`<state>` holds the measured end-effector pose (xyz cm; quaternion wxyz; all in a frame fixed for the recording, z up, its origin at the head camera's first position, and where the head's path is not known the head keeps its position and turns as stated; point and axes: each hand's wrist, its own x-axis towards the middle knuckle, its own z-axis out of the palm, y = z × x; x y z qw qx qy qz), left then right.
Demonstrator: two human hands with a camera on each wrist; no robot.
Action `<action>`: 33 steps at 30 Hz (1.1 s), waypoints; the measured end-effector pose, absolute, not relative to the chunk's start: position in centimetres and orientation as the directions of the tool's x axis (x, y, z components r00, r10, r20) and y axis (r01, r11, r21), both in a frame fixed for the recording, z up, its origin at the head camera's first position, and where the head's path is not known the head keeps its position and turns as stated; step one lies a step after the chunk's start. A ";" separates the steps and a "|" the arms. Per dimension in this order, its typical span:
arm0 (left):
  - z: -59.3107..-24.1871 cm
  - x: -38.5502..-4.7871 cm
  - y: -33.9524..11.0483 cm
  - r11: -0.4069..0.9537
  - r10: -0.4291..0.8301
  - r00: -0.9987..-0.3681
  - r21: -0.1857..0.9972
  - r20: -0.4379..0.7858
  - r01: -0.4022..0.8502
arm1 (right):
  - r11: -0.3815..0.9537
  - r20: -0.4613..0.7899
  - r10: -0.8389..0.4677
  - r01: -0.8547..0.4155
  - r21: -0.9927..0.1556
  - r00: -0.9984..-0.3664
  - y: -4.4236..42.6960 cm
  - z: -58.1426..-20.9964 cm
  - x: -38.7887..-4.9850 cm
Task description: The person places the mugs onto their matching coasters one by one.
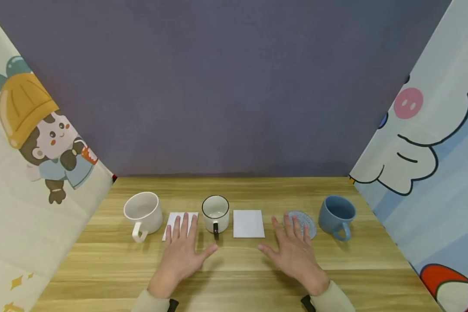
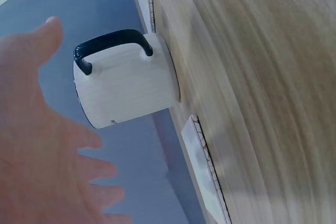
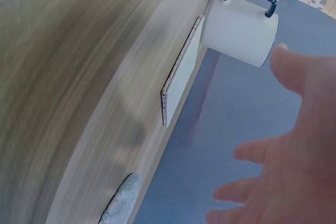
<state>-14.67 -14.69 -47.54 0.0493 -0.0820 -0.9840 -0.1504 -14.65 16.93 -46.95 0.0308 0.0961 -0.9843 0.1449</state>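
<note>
Mugs [image 1: 144, 214] stand beside the coasters [image 1: 248, 224], everything apparently left to do, with left grip [image 1: 182, 253] and right grip [image 1: 294, 255] spread wide, holding nothing.

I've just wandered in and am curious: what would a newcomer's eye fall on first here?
Probably the spread left hand and right hand, held above the wooden table and gripping nothing. Farther back, in a row, stand a white mug at the left, a black-handled mug in the middle and a blue mug at the right.
</note>
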 end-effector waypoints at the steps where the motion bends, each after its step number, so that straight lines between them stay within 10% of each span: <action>1: -47.6 -14.6 -14.7 0.941 0.146 -0.980 0.288 0.132 0.179 | 0.939 0.093 -0.185 -0.203 -0.276 -0.978 17.0 -47.0 -14.7; 33: -47.2 -15.2 -12.7 0.749 0.033 -0.971 0.638 0.235 0.180 | 0.847 0.188 -0.306 -0.357 -0.393 -0.933 17.6 -48.5 -19.0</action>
